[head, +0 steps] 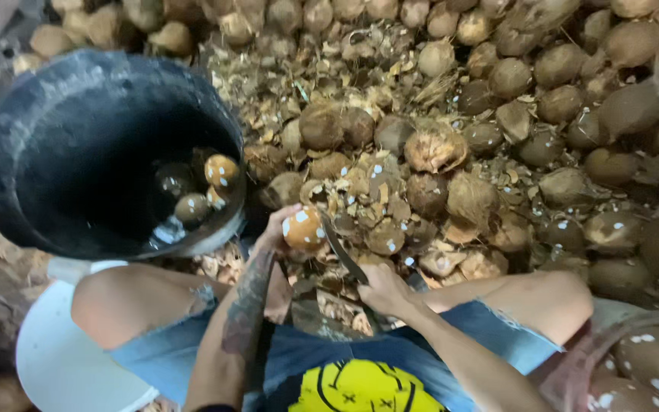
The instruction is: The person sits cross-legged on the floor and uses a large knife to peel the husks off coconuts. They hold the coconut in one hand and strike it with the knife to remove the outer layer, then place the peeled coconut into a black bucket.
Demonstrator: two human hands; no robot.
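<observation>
The left hand [274,229] is curled around a partly peeled coconut [303,229], its grip wrapped about the left side of the nut; the coconut is round, tan-brown, with pale white patches where the skin is shaved away, and it sits just above the person's knees in the near middle of the scene. The right hand [385,290] is clenched tight on the handle of a dark knife [342,252], whose blade slants up and left until its tip reaches just beside the coconut. To the left stands a big black tub [55,114] with several peeled coconuts lying in water at its bottom. Far and right, a heap of brown husked coconuts [512,122] and broken shell scraps spreads across the floor.
</observation>
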